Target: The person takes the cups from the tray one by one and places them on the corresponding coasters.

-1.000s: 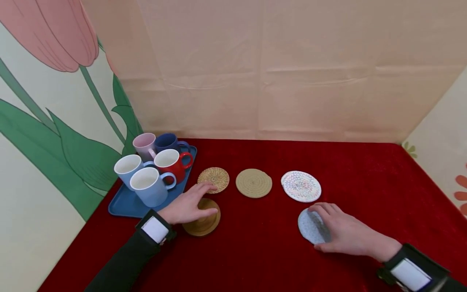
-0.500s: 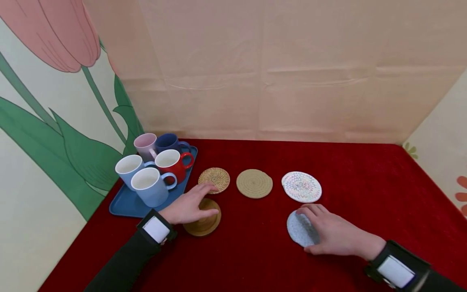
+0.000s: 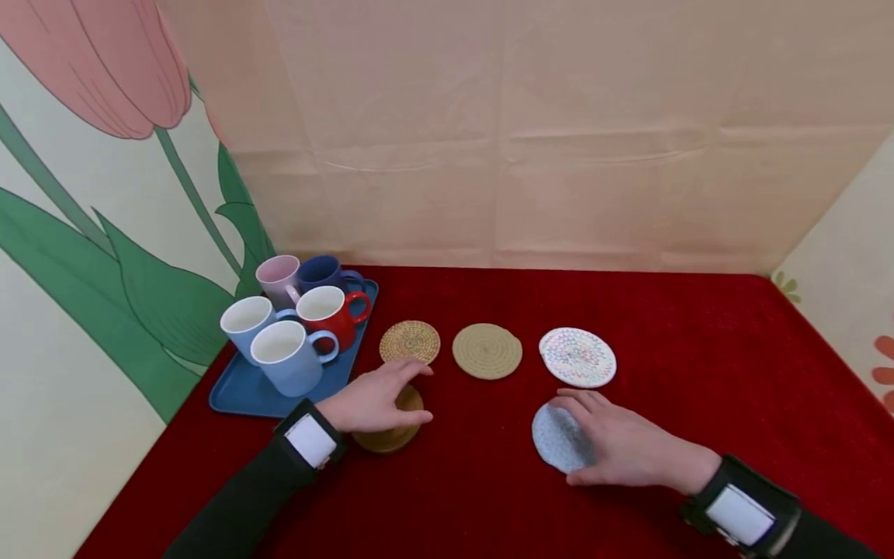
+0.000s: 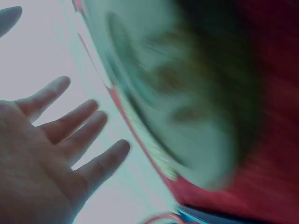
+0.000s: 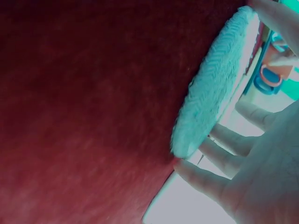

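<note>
My right hand spans a round pale blue-grey coaster, thumb at its near edge and fingers at its far edge. In the right wrist view that coaster shows a thick, ridged side close over the red cloth. My left hand reaches over a round brown wooden coaster and partly hides it. Its fingers are spread, with nothing between them; the left wrist view shows the palm and fingers apart from the blurred wooden disc. A woven straw coaster lies just beyond the left fingertips.
Beyond the hands lie a beige coiled coaster and a white multicoloured coaster. On the left, a blue tray bears several mugs, including a red mug. Red cloth covers the table up to a beige backdrop.
The right hand and the blue-grey coaster have moved left across the cloth. My left hand has shifted slightly right over the wooden coaster, which has stayed in place.
</note>
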Available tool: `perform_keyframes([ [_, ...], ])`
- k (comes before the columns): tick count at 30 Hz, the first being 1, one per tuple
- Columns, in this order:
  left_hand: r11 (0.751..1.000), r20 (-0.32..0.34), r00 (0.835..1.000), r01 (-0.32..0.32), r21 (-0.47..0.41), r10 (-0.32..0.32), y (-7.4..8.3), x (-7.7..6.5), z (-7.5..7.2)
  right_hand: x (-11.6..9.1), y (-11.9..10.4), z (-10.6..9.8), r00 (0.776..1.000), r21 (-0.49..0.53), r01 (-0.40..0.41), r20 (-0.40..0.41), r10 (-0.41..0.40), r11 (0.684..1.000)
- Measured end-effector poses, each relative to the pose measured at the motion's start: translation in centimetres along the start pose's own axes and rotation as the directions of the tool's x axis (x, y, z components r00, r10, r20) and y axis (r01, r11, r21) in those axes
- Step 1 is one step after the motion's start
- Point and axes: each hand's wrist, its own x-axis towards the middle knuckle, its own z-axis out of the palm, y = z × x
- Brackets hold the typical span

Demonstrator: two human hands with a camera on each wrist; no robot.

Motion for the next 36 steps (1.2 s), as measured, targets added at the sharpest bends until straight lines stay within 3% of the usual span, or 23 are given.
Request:
perform_keyframes([
  [3,0.996,0.145,0.985,-0.093,-0.014,0.094,2.9,0.5,0.2,-1.0,0.8,-0.2,0.998,0.018,-0.053,-0.027,0.054,0.998],
  [7,0.959,0.274,0.926,-0.281,0.039,0.26,7.4,2.4,1.2,-2.9,2.9,-0.3,0.985,0.015,-0.16,-0.062,0.161,0.987],
  [10,0.915,0.289,0.904,-0.37,0.162,0.314,9.8,4.6,2.4,-4.1,4.5,-0.1,0.974,0.004,-0.225,-0.038,0.225,0.974],
  [15,0.856,0.26,0.904,-0.411,0.314,0.339,12.1,8.2,4.9,-4.8,6.1,0.6,0.967,-0.019,-0.255,0.007,0.255,0.967],
  [19,0.817,0.264,0.894,-0.44,0.371,0.362,13.5,10.2,6.1,-4.8,6.5,0.8,0.969,-0.024,-0.246,0.012,0.247,0.969],
  [28,0.825,0.383,0.868,-0.45,0.341,0.315,14.9,12.7,6.7,-4.5,6.5,0.3,0.967,-0.021,-0.251,0.034,0.252,0.968],
  [36,0.844,0.379,0.886,-0.406,0.351,0.269,15.3,13.5,7.1,-4.6,6.6,0.2,0.965,-0.03,-0.256,0.046,0.257,0.966],
])
